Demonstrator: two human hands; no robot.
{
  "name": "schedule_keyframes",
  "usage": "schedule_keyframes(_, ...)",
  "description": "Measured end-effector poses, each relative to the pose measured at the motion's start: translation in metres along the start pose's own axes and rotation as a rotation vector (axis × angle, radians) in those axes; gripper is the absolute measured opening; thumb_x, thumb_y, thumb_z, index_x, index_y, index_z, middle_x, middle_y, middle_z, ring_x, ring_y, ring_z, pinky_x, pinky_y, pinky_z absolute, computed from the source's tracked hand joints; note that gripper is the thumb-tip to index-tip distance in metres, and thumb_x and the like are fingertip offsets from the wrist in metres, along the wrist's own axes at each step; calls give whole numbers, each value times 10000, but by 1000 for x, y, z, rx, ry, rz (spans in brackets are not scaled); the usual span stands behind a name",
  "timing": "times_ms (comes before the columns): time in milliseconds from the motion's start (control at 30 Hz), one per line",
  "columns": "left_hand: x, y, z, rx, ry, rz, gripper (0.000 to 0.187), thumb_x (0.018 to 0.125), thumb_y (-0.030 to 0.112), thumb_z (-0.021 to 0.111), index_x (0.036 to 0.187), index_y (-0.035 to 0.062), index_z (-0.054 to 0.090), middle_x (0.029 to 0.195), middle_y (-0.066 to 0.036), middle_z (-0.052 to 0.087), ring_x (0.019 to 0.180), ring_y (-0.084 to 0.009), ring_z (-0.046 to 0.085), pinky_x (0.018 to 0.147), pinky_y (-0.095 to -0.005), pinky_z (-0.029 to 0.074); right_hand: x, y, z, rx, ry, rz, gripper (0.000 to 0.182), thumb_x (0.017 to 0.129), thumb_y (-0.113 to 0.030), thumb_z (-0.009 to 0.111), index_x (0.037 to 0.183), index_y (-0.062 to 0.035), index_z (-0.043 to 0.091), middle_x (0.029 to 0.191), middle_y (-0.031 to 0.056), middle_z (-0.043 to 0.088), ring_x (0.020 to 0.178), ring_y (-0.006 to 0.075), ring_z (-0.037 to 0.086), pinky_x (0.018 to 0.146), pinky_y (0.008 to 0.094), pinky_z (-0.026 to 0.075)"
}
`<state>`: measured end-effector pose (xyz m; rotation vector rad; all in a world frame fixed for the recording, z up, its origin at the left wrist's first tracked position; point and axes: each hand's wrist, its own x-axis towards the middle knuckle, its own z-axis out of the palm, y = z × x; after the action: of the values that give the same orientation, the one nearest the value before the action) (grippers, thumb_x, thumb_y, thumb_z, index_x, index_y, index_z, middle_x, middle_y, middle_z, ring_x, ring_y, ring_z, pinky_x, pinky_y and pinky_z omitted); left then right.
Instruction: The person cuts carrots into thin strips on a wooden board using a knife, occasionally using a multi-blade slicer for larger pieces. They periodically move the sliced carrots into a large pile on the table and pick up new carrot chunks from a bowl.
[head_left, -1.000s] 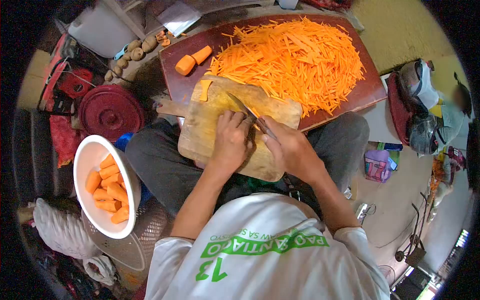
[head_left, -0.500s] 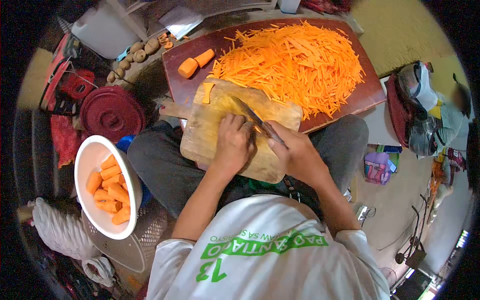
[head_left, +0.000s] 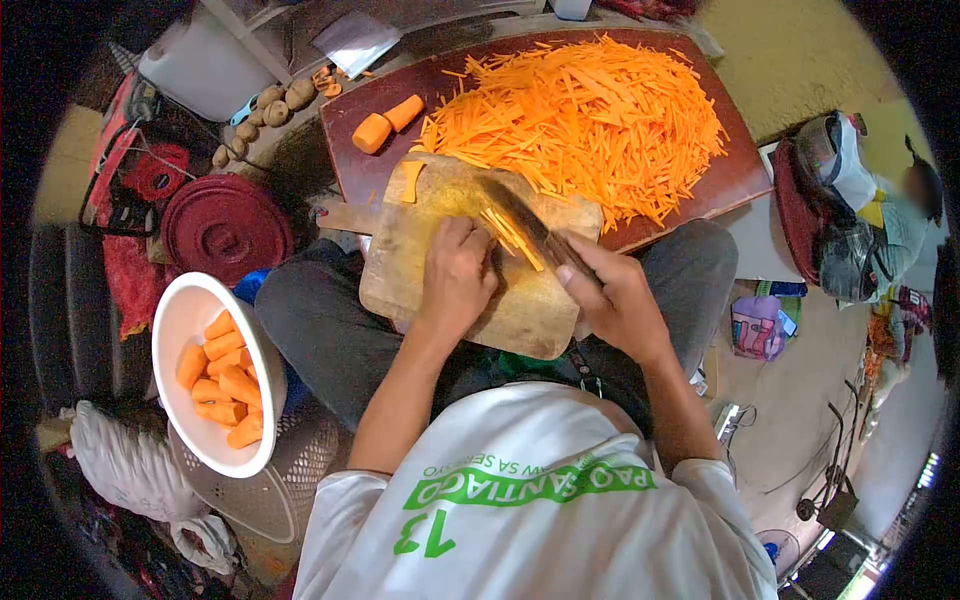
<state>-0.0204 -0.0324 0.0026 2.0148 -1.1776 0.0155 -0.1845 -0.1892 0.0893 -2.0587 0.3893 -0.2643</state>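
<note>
The only view looks steeply down from the head, close above both hands.

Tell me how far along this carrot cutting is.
Looks done: the big heap of thin orange carrot strips on the dark red table.

In hand: the right hand holds a dark-bladed knife beside a few loose strips on the pale wooden board.

Apparently left: two uncut orange carrot pieces near the heap, and thick orange chunks in the white round bowl.
</note>
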Motion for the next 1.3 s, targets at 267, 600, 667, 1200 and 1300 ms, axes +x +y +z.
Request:
schedule_keyframes(267,5,-19,-17,136,149,-24,335,715,-30,767,1050,-22,757,1093,-176,680,1051,-406,617,950,-518,493,-10,27,-8,-88,-151,-20,414,1020,-76,683,1409,55,629,1092,240,759,1003,339,777,875,384,581)
schedule_keyframes(600,20,-35,-26,290,177,-56,277,845,47,785,1115,12,733,1120,-189,655,1084,-408,608,984,-544,471,57,44,-59,-188,-20,-22,454,1069,-231,662,1445,23,648,1295,294,729,1212,415,728,1031,447,562)
schedule_keyframes(667,26,-38,-31,288,220,-83,276,849,50,784,1117,13,730,1131,-200,653,1086,-416,609,973,-543,483,50,40,-62,-220,49,-24,453,1061,-218,666,1450,13,654,1317,273,733,1211,405,732,1029,441,563)
schedule_keyframes(1200,16,-2,16,-31,57,-62,284,867,1,757,1141,-64,714,1059,-264,737,1018,-466,701,923,-513,566,-22,32,-16,-124,94,49,441,1025,-86,676,1449,27,637,1258,256,755,1150,344,754,995,379,563)
schedule_keyframes(1300,6,36,27,-152,-27,-41,277,891,62,783,1144,-39,733,1064,-259,728,1010,-464,701,924,-526,561,-19,28,-14,-43,66,86,429,1030,-65,668,1443,45,635,1236,238,768,1120,295,766,985,344,553)
